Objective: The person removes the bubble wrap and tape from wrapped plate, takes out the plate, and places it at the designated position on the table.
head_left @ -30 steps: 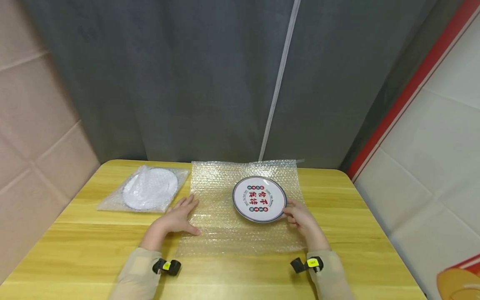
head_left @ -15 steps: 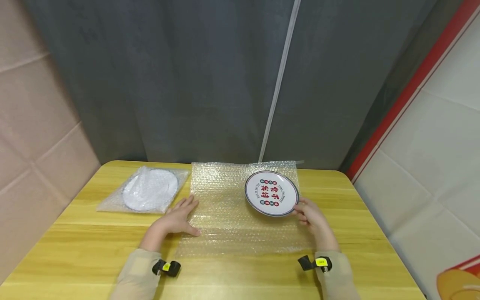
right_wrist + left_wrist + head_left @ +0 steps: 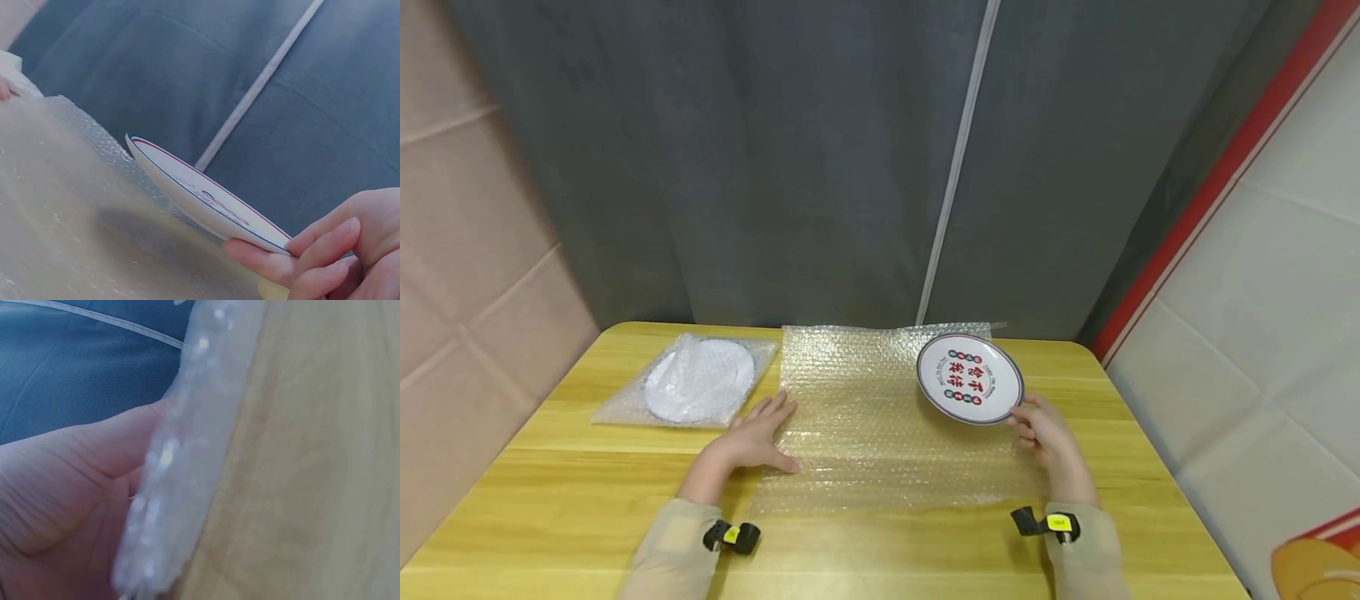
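Observation:
A white plate (image 3: 970, 379) with a dark rim and red and blue lettering is held up by my right hand (image 3: 1047, 433), which pinches its near right rim. In the right wrist view the plate (image 3: 206, 197) hangs tilted above the bubble wrap (image 3: 56, 206), its shadow below. A flat sheet of bubble wrap (image 3: 865, 442) lies on the table. My left hand (image 3: 760, 437) rests with spread fingers on the sheet's left edge. Up close in the left wrist view, that hand (image 3: 75, 469) lies behind the raised edge of the wrap (image 3: 187, 444).
A second plate wrapped in bubble wrap (image 3: 700, 382) lies at the back left of the wooden table (image 3: 865, 554). A grey curtain (image 3: 775, 167) hangs behind the table's far edge. Walls stand on both sides.
My right hand has carried the plate to the right and slightly away from me, over the right part of the bubble wrap. The left hand has stayed in place.

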Demonstrator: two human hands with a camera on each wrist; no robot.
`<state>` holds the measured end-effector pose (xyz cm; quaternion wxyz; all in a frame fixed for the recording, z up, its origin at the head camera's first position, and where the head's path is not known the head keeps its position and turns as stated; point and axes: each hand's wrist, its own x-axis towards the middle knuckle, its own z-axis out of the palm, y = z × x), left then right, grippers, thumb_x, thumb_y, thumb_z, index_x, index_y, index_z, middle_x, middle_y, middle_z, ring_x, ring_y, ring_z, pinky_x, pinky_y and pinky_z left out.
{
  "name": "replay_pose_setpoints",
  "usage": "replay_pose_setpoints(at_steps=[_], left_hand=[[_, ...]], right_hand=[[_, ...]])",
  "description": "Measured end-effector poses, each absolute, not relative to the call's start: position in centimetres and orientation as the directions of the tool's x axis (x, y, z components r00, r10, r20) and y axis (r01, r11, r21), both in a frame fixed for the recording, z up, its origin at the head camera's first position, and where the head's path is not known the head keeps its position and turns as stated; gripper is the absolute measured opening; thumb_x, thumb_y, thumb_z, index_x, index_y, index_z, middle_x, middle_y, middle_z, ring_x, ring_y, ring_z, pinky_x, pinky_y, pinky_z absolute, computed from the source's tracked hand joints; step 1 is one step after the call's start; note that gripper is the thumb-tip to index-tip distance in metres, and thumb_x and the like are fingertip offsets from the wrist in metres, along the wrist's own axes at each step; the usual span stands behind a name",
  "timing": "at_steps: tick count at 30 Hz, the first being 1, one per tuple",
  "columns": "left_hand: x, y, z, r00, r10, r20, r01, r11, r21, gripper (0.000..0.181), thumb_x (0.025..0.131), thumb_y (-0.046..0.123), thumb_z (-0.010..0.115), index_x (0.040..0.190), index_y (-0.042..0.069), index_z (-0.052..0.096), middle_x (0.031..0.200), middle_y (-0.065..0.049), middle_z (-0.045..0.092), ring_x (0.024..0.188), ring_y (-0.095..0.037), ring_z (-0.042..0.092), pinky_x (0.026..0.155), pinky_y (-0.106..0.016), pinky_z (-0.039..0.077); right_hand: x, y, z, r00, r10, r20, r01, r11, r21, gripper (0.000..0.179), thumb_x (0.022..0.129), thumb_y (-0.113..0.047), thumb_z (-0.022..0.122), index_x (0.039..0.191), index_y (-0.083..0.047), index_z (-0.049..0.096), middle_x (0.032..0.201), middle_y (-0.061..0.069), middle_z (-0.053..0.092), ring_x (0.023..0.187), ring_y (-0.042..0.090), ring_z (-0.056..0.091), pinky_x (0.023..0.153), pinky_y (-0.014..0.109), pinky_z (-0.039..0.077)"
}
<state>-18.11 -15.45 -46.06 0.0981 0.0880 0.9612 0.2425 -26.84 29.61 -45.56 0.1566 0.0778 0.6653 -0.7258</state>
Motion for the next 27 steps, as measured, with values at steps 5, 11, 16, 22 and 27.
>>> replay_pose_setpoints(at_steps=[5, 11, 16, 22, 27], left_hand=[[-18.1, -15.5, -46.2, -0.964, 0.218, -0.151, 0.120, 0.866, 0.485, 0.112, 0.065, 0.049, 0.082, 0.150, 0.002, 0.026, 0.157, -0.021, 0.008, 0.140, -0.045, 0.006, 0.103, -0.072, 0.004], [-18.2, -15.6, -46.3, -0.965, 0.219, -0.142, 0.126, 0.868, 0.480, 0.113, 0.065, 0.050, 0.082, 0.150, 0.003, 0.026, 0.157, -0.021, 0.008, 0.140, -0.045, 0.006, 0.102, -0.072, 0.004], [-18.2, -15.6, -46.2, -0.964, 0.223, -0.142, 0.130, 0.867, 0.481, 0.112, 0.065, 0.050, 0.082, 0.150, 0.002, 0.026, 0.157, -0.021, 0.009, 0.140, -0.045, 0.007, 0.102, -0.072, 0.005], [-18.1, -15.5, -46.1, -0.964, 0.224, -0.141, 0.131, 0.866, 0.482, 0.112, 0.065, 0.049, 0.082, 0.150, 0.002, 0.026, 0.156, -0.021, 0.009, 0.140, -0.046, 0.007, 0.102, -0.072, 0.006], [-18.1, -15.5, -46.0, -0.964, 0.224, -0.143, 0.130, 0.867, 0.481, 0.112, 0.065, 0.049, 0.082, 0.150, 0.002, 0.026, 0.156, -0.022, 0.009, 0.140, -0.046, 0.007, 0.102, -0.072, 0.005]], right_hand=[[-27.0, 30.4, -45.7, -0.945, -0.089, -0.314, 0.320, -0.065, -0.945, 0.051, 0.099, -0.003, 0.043, 0.144, 0.005, 0.019, 0.070, -0.002, 0.058, 0.046, 0.000, 0.034, 0.041, 0.015, 0.029], [-27.2, 31.4, -45.9, -0.955, -0.031, -0.295, 0.296, -0.067, -0.953, 0.047, 0.099, -0.004, 0.043, 0.140, 0.006, 0.023, 0.068, -0.004, 0.057, 0.047, 0.001, 0.034, 0.042, 0.016, 0.029], [-27.2, 32.3, -46.1, -0.957, 0.007, -0.290, 0.289, -0.078, -0.954, 0.049, 0.099, -0.003, 0.041, 0.142, 0.006, 0.020, 0.068, -0.005, 0.057, 0.048, 0.001, 0.035, 0.043, 0.015, 0.030], [-27.2, 33.3, -46.2, -0.953, 0.056, -0.299, 0.293, -0.090, -0.952, 0.044, 0.099, -0.004, 0.042, 0.138, 0.006, 0.025, 0.070, -0.004, 0.057, 0.050, 0.003, 0.037, 0.045, 0.016, 0.032], [-27.4, 34.3, -46.6, -0.947, 0.100, -0.306, 0.294, -0.118, -0.948, 0.032, 0.098, -0.003, 0.042, 0.128, 0.003, 0.033, 0.068, -0.005, 0.060, 0.049, 0.002, 0.037, 0.044, 0.017, 0.033]])
